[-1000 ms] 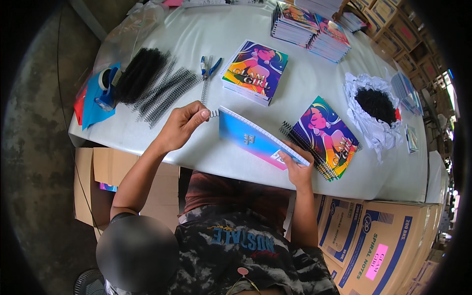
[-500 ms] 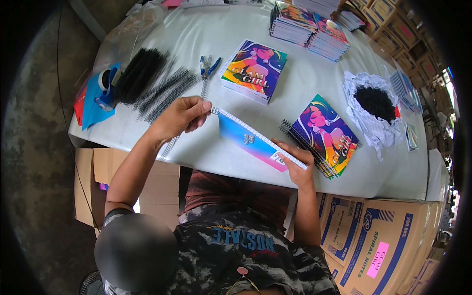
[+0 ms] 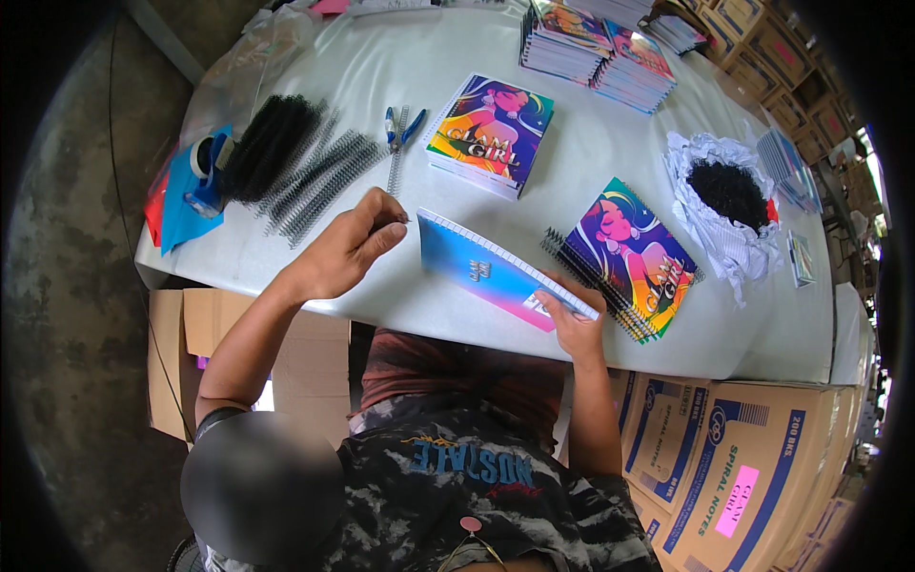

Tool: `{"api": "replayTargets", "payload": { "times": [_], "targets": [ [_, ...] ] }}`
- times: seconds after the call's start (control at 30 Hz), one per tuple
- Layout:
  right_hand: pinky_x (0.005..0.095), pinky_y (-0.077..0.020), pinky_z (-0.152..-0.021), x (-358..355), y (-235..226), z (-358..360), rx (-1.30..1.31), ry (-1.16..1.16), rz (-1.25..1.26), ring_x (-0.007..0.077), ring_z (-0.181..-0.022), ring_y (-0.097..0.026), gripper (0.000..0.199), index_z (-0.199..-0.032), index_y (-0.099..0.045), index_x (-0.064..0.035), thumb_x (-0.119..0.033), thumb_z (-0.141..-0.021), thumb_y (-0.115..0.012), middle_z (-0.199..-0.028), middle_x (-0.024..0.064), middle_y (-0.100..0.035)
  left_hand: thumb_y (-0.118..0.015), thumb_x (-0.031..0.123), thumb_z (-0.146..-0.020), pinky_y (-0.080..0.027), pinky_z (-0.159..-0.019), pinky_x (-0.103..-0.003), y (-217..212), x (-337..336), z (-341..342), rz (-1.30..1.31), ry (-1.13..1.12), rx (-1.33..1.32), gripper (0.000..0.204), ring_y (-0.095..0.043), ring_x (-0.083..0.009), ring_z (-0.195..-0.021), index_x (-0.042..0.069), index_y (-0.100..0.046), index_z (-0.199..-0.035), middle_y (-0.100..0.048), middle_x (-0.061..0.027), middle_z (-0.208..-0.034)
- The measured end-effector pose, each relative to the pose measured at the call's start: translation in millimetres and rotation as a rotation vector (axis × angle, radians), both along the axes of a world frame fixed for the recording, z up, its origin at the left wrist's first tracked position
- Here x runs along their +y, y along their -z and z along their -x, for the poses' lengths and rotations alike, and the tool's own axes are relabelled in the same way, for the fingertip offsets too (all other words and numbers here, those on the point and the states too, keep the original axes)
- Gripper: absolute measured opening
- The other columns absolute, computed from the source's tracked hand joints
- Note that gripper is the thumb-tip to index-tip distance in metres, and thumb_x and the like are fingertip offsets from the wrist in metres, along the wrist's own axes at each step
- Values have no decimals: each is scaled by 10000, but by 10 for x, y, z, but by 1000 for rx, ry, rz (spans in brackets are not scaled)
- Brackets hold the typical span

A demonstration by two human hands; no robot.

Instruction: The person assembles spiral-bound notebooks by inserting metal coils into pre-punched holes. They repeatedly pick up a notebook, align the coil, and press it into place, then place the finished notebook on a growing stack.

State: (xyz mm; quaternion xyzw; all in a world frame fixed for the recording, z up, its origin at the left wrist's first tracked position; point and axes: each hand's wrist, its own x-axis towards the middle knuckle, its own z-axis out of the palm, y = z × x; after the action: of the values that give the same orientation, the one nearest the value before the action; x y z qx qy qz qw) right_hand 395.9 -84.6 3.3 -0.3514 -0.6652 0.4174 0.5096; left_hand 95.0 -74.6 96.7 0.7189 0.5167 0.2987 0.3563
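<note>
My right hand [image 3: 575,319] grips the lower right end of an unbound notebook [image 3: 477,269], tilted so its punched edge faces up and its blue and pink cover faces me. My left hand [image 3: 355,246] is closed in a pinch just left of the notebook's far corner, apart from it. A small dark end of a spiral wire coil [image 3: 406,222] shows at the fingertips; the rest is hidden. Beyond lie blue-handled pliers [image 3: 404,129] on a loose coil, and a pile of black spiral coils [image 3: 324,181].
A stack of colourful notebooks [image 3: 491,133] stands mid-table. Coil-bound notebooks [image 3: 629,257] lie right of my right hand. Crumpled paper [image 3: 720,253] holds black coils. A blue tape dispenser [image 3: 203,181] sits at left, taller notebook stacks [image 3: 596,57] at the back, cartons [image 3: 734,467] below right.
My left hand has drawn slightly away from the notebook's corner, and its coil has swung mostly out of sight. The notebook in my right hand is turned a little.
</note>
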Motion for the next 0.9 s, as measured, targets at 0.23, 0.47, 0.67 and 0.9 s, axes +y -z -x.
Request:
{"api": "replayTargets", "payload": {
  "times": [0.23,0.47,0.67,0.9],
  "targets": [
    [212,-471,-639,69,-38,11,7,44,-81,93,-692,-599,200,-973,-639,60,33,-775,-644,-809,93,-667,-418,368,-956,-385,-653,-252,184,39,16,198,-44,-110,368,-411,-110,-682,7,-485,-926,-473,-31,-715],
    [231,-489,-670,66,-58,-14,-44,-17,-119,133,-759,-639,239,-1034,-632,42,41,-798,-596,-979,120,-672,-440,377,-947,-351,-543,-232,287,133,-21,139,-72,-156,397,-369,-89,-571,7,-507,-821,-427,-3,-621],
    [289,-498,-821,99,13,-27,-15,-84,-162,236,-943,-642,282,-1025,-634,36,86,-750,-597,-1022,168,-649,-459,439,-926,-286,-414,-193,34,249,-34,638,-144,-421,442,-334,-56,-443,41,-511,-739,-383,16,-515],
    [313,-497,-839,85,-16,-30,-41,-91,-160,261,-951,-634,296,-1024,-631,37,95,-735,-601,-1013,184,-646,-553,364,-892,-306,-413,-185,-5,403,92,752,-58,-490,328,-395,-56,-462,63,-534,-762,-435,17,-553]
  ]
}}
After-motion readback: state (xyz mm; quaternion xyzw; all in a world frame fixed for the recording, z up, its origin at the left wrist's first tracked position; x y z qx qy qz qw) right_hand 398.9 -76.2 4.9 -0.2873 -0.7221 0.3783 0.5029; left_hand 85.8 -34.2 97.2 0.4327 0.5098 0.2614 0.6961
